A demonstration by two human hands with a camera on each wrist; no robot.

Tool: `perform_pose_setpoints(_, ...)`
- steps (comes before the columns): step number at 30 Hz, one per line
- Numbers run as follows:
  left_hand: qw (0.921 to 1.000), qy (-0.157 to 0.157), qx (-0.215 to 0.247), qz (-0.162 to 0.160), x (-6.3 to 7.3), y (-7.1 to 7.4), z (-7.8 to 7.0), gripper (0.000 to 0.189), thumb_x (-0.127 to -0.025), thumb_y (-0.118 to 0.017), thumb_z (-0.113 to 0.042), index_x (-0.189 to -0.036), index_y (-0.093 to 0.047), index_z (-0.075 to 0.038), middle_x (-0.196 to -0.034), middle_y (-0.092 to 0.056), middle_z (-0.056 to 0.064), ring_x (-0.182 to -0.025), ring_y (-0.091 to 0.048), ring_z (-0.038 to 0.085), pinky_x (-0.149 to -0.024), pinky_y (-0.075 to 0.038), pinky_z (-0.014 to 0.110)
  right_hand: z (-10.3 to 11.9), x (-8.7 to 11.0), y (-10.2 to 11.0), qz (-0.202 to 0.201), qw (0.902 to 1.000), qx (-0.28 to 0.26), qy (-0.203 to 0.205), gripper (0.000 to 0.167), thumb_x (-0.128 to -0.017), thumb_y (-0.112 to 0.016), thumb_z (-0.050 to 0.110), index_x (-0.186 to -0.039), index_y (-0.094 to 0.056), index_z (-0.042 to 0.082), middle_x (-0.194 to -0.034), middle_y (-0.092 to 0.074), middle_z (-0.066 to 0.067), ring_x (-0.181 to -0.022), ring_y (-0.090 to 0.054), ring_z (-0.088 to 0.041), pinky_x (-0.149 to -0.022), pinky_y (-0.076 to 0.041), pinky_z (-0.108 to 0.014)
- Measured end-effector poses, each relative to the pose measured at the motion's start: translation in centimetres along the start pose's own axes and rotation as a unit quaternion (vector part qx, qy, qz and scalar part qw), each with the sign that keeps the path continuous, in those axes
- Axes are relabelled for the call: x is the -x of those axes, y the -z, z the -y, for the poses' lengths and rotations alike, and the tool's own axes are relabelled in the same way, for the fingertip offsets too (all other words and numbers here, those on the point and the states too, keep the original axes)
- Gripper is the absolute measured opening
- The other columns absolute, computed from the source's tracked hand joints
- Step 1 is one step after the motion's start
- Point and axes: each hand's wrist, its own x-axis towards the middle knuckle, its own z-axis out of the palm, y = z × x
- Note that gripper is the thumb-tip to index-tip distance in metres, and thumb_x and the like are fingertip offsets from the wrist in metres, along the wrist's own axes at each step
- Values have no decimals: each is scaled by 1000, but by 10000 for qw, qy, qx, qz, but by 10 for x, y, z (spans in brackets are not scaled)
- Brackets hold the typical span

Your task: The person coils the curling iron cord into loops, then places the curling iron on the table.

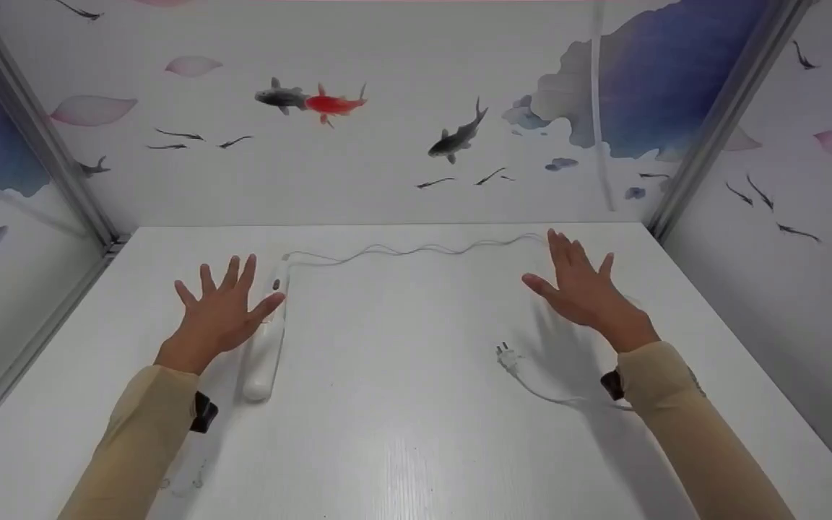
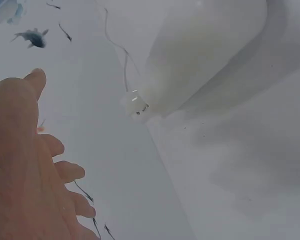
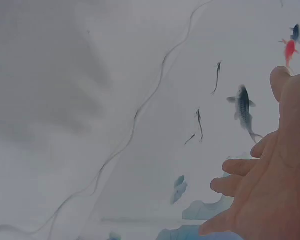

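Observation:
A long white corded device (image 1: pixel 263 365) with a small dark oval mark near its far end lies on the left of the white table; its exact kind cannot be told. My left hand (image 1: pixel 221 310) is over its left side, fingers spread, the thumb overlapping it in the head view; the left wrist view shows a gap between them. From its far end a thin white cord (image 1: pixel 427 249) runs right along the table's back. Spread above the right side is my right hand (image 1: pixel 581 289), holding nothing. Below it lies a white two-prong plug (image 1: pixel 508 359), prongs pointing away.
White panels with painted fish (image 1: pixel 459 137) and petals stand behind and at both sides of the table (image 1: pixel 394 375). Metal posts (image 1: pixel 723 130) rise at the back corners. Beside my left forearm lies a faint, clear looped item (image 1: pixel 198 473).

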Motion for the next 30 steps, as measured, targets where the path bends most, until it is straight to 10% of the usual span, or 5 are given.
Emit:
perform_pose_setpoints(19, 9841, 813, 1568, 182, 7, -34, 0, 90, -103, -39, -58, -158, -2, 4, -161, -13, 36, -147, -9, 59, -110, -12, 79, 7, 36, -36, 734, 9818, -1742, -191, 93, -103, -36, 60, -158, 4, -4, -165, -6, -30, -152, -11, -50, -120, -13, -65)
perform_pose_setpoints(30, 9625, 1285, 2370, 299, 4, -48, 0, 88, -103, -44, -50, -158, -2, 4, -159, -16, 37, -147, -21, 53, -115, -27, 66, 18, 37, -54, 1236, 9800, -1450, -567, 85, -100, -46, 59, -149, -35, -10, -146, -46, -30, -138, -43, -47, -111, -37, -59)
